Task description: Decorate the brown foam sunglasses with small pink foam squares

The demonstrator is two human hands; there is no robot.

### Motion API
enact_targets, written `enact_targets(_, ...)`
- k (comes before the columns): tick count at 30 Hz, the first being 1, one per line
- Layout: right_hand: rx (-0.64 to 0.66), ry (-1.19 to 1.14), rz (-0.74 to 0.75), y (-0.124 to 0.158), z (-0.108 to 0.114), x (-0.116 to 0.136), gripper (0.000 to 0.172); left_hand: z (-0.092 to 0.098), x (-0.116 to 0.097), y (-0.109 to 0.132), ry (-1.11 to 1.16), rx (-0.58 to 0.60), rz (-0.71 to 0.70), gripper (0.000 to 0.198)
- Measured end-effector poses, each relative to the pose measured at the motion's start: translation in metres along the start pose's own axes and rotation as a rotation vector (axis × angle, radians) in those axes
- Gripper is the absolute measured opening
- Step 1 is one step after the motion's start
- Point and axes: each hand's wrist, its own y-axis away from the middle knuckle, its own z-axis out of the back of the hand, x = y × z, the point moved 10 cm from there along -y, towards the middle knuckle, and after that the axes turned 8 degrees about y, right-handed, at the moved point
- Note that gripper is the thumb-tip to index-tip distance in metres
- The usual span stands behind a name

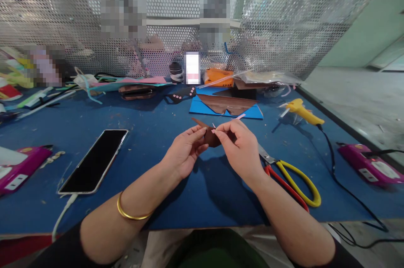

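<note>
Mid-scene, just above blue surface (151, 133): brown paper piece (211, 137) between both hands. Left hand (184, 152) pinched on its left side. Right hand (241, 148) pinched on its right side, tiny pink scrap (214, 131) in same pinch. Piece's pointed end slants far-left. Scissors (293, 179) near right wrist.

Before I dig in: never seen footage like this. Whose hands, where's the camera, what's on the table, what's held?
No machine here: a person works bare-handed, and the single picture comes from a camera on their head, looking forward and down. The left hand, gold bangle on its wrist, and the right hand pinch a small brown paper piece between them above a blue table. On it: a phone face up at left, scissors with red and yellow handles by the right wrist, a yellow glue gun further right, a blue sheet with brown cut-outs behind the hands. A perforated metal screen stands at the back.
</note>
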Motion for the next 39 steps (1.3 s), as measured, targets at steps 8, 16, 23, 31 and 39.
enact_targets(8,-0.014,0.064,0.004,0.0019,-0.0011,0.0048,0.013,-0.0003,0.0010,0.0006,0.004,-0.007,0.000,0.009)
enact_targets(16,-0.030,0.072,-0.008,0.0030,-0.0001,0.0044,0.011,-0.0003,0.0013,0.0008,-0.002,-0.002,-0.001,0.008)
enact_targets(23,-0.040,0.051,-0.012,0.0026,-0.0005,0.0032,0.011,-0.0015,0.0001,0.0012,-0.007,0.002,-0.002,0.008)
enact_targets(31,-0.048,0.053,-0.028,0.0027,-0.0004,0.0023,0.010,-0.0006,0.0002,0.0014,-0.011,0.000,-0.005,0.008)
enact_targets(39,-0.045,0.054,-0.045,0.0029,-0.0003,0.0007,0.010,-0.0029,0.0010,0.0020,-0.008,0.009,0.002,0.008)
